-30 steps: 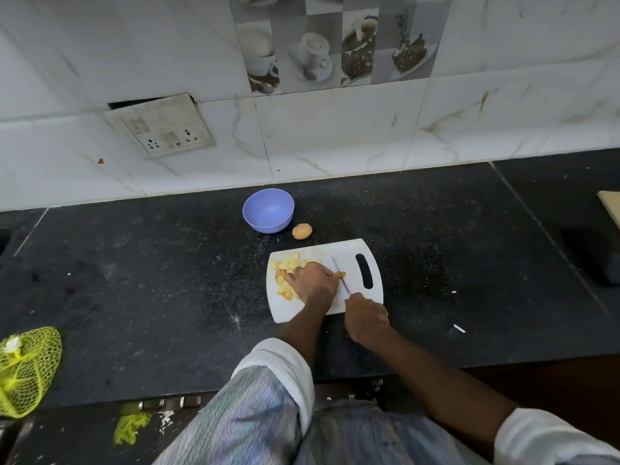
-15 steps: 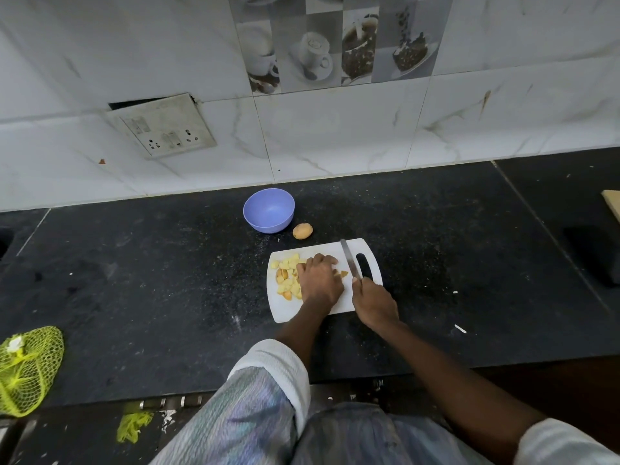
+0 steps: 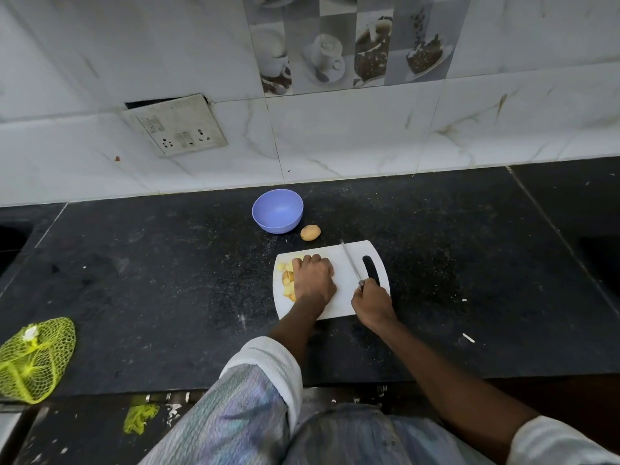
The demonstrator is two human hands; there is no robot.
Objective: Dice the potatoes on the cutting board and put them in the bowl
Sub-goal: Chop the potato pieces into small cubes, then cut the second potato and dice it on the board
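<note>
A white cutting board point(image 3: 345, 290) lies on the dark counter. Yellow diced potato pieces point(image 3: 288, 283) are heaped on its left part. My left hand point(image 3: 313, 280) lies palm down over the heap, fingers cupped against the pieces, and hides many of them. My right hand point(image 3: 372, 302) grips the handle of a knife point(image 3: 350, 263) whose blade points away across the board's right half, clear of the pieces. A whole unpeeled potato point(image 3: 310, 232) rests on the counter just beyond the board. Left of it stands a lilac bowl point(image 3: 277, 211), and I see nothing inside it.
A tiled wall with a socket plate point(image 3: 177, 127) rises behind the counter. A yellow net bag point(image 3: 32, 359) lies at the counter's front left edge. A small white scrap point(image 3: 468, 337) lies on the counter to the right of the board.
My right hand drew the knife away from the potato pieces to the board's right side. My left hand slid left and forward over the heap of dice.
</note>
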